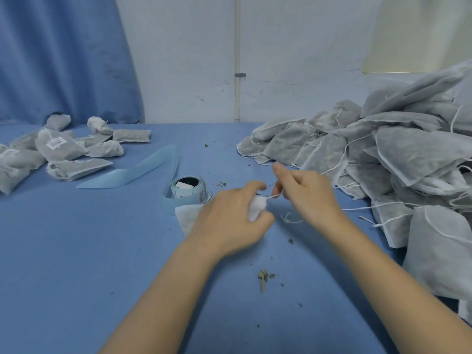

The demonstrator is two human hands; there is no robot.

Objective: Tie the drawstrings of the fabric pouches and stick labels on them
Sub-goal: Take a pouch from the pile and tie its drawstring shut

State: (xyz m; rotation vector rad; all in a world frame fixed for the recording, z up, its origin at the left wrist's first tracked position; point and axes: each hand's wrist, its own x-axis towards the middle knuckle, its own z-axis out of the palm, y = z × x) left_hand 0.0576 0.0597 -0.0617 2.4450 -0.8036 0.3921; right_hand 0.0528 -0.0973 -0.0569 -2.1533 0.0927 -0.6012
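Observation:
A white fabric pouch (187, 218) lies on the blue table in front of me, and my left hand (229, 221) grips its gathered neck. To its right, my right hand (304, 192) pinches the white drawstring (274, 196) coming out of the neck and holds it taut. A loose end of string (290, 218) curls on the cloth below that hand. The label roll (187, 190) stands just behind the pouch, with its blue backing strip (143, 169) trailing off to the left.
A big heap of untied grey pouches (398, 154) fills the right side, strings dangling. Tied pouches (61, 146), some bearing white labels, lie at the back left. Dried herb bits (263, 277) are scattered on the blue table (76, 264). A wall stands behind.

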